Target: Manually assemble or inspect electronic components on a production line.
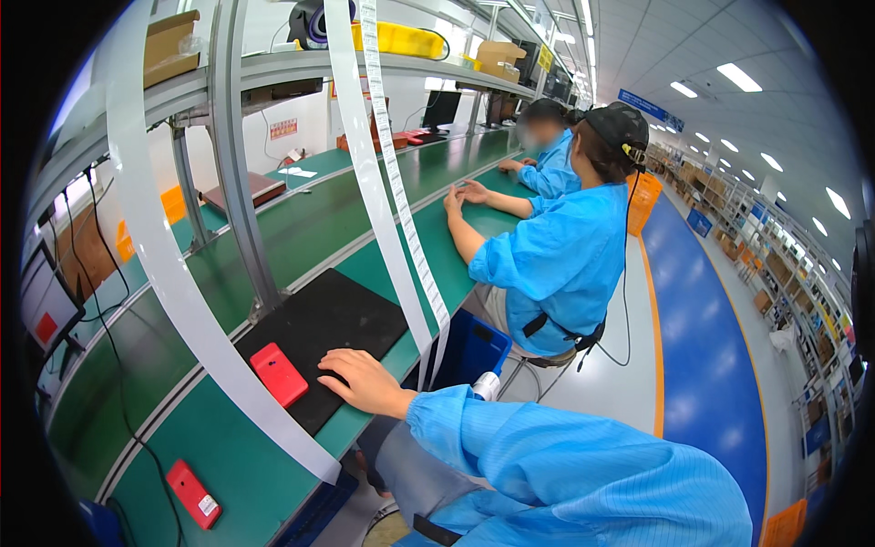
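My right hand [366, 381] lies palm down at the near edge of a black mat [328, 314], fingers stretched out and holding nothing. Just left of its fingertips, apart from them, a red phone-like device [279, 375] rests on the mat. A second red device [193, 494], with a white label at one end, lies on the green bench at the lower left. Between the two devices hangs a wide glossy white strip [169, 273]. Farther right, a narrow strip of printed labels [398, 187] hangs beside another white strip [369, 173]. My left hand is out of view.
A metal post [239, 182] rises behind the mat, carrying a shelf with a yellow tray [401, 40]. Black cables [123, 383] hang at the left. A blue bin [476, 351] stands below the bench edge. Two co-workers in blue [556, 246] sit farther along the bench.
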A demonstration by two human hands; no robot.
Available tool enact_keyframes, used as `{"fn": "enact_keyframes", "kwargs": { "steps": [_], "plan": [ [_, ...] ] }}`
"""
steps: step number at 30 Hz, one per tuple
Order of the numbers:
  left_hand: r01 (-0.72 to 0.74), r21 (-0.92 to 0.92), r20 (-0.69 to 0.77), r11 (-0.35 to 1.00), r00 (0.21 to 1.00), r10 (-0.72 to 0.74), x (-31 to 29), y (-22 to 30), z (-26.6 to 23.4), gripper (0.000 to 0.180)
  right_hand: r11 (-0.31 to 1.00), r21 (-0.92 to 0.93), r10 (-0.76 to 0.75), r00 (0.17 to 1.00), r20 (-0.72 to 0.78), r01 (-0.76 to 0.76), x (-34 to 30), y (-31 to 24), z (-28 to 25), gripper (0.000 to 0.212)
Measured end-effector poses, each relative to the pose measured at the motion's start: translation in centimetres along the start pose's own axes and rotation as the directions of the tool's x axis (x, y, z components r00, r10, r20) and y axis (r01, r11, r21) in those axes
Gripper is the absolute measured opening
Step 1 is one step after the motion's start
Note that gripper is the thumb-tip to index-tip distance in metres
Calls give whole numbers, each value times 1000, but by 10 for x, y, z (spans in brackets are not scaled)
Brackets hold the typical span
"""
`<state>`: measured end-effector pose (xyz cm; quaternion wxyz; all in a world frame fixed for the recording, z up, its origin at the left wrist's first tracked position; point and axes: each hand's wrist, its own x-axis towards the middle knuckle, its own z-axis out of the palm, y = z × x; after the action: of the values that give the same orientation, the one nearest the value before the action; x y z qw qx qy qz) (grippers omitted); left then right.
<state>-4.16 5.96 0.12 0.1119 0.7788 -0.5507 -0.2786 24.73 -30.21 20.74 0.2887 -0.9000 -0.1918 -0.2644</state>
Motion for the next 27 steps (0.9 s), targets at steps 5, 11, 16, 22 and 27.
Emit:
{"fn": "enact_keyframes", "kwargs": {
  "steps": [5, 11, 16, 22, 27],
  "plan": [
    [1, 156, 187, 988, 982, -31, 3, 3, -6, 59, 1000, 7, 2, 1000, 5, -2, 2, -4, 1, 29],
    [-9, 99, -1, 995, 1000, 9, 4, 11, -40, 66, 1000, 27, -6, 1000, -24, 7, 0, -1, -3, 29],
    [-32, 135, 23, 990, 999, 29, 3, 20, -47, 68, 999, 46, -23, 999, -28, 25, 1, -4, 5, 30],
    [-35, 130, -17, 991, 999, 37, 8, 15, -46, 67, 999, 35, 8, 1000, -15, -8, -2, 4, -13, 31],
    [-19, 127, -111, 992, 993, 33, -1, 32, -35, 64, 999, -8, -39, 998, -59, 39, 2, -6, 7, 41]
  ]
}}
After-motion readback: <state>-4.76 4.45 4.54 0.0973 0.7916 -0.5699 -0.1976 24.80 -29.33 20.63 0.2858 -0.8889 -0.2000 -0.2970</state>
